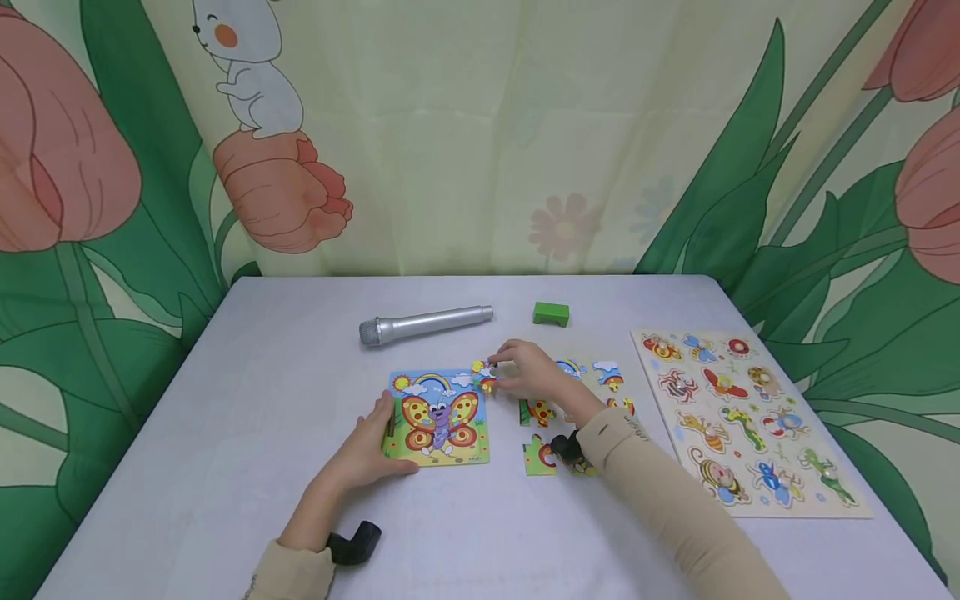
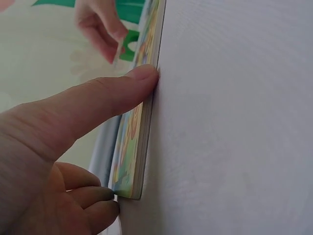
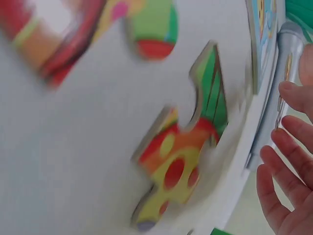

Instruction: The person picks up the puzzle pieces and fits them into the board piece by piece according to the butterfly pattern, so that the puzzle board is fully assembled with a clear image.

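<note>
A square butterfly picture board lies on the table. My left hand holds its left side, the thumb along the near edge; in the left wrist view the thumb of my left hand presses the board's edge. At the board's upper right corner my right hand pinches a small puzzle piece with a sun on it. In the right wrist view my right hand has thumb and forefinger on a thin piece seen edge-on. Loose puzzle pieces lie to the right, partly under my right arm.
A silver microphone and a green block lie behind the board. On the right is a large board with insect pictures. A patterned curtain hangs behind the table.
</note>
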Available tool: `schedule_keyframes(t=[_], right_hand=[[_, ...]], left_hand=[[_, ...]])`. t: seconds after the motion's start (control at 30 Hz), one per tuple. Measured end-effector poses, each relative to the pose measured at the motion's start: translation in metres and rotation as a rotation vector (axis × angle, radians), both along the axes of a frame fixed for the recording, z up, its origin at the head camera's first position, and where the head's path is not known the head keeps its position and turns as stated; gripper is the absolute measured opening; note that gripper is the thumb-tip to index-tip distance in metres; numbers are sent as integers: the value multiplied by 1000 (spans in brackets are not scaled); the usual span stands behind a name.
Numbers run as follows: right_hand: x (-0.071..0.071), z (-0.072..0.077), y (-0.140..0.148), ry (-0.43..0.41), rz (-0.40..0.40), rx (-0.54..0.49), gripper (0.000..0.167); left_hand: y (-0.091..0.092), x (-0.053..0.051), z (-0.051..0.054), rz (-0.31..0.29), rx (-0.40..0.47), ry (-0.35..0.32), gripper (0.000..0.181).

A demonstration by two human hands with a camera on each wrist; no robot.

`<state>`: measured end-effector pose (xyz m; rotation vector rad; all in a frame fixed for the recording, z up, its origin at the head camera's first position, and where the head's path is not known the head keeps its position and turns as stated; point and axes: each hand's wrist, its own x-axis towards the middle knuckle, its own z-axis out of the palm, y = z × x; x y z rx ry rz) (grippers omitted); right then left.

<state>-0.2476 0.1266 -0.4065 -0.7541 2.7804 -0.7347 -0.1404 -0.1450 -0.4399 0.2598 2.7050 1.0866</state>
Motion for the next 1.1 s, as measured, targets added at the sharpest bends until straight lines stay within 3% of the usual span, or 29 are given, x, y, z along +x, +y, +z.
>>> schedule_keyframes(t=[0.23,0.43,0.63,1.1], right_hand=[[2,-3,-20,4,60,-4,40],[6,-4,-37,76,139,-17,39],[8,-6,-57,27,130,19,41],[12,-12,-88,125,160,103,36]], left_hand=[[0,-1,-1,4,2,-10,114],[0,-1,-1,14,0,-18,114],[0,0,0,11,2,-15,114],[-3,1,-4,-5,41,12,113]])
